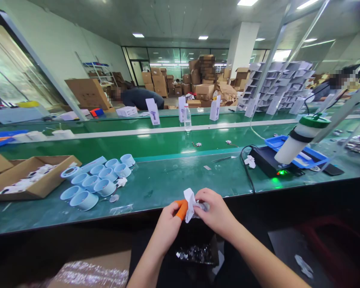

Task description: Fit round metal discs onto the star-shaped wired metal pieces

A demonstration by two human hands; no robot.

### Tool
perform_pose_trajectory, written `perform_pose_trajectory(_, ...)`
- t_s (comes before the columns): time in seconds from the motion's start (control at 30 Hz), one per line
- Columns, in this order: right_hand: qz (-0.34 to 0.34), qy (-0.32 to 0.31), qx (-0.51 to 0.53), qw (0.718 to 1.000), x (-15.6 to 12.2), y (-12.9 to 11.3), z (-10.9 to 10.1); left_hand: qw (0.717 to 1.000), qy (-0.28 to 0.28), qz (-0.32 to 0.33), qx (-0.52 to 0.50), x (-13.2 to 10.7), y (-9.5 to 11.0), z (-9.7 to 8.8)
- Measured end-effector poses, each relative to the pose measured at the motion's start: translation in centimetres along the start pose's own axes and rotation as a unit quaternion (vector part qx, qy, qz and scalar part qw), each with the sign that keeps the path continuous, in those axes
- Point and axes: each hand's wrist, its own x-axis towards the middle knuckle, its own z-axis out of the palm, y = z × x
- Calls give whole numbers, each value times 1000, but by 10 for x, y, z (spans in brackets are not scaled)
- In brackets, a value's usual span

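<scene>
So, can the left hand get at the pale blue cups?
Likely yes, once it lets go: the left hand pinches a white cloth with the right hand, and nothing tall stands on the green bench top before the pale blue cups.

Green conveyor bench, near belt: pale-blue plastic cups clustered left, just beside cardboard tray holding white parts. Centre: metal tweezers, small pale tag. Right: black powered unit with green light, white scrap touching it, blue tray, black phone. 2nd belt beyond: water bottle, upright white cards.
</scene>
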Motion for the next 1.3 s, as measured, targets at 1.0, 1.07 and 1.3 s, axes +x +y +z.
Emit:
perform_pose_trajectory(1.0,58,-46,-18,997,-48,51,45,988,-20,-36,148,-19,-92,3)
perform_pose_trajectory(1.07,76,-34,-4,996,-47,51,44,991,-10,-36,130,-19,-93,4)
perform_pose_trajectory(1.3,242,-14,131,961,-47,59,40,991,13,-103,84,-28,-91,14)
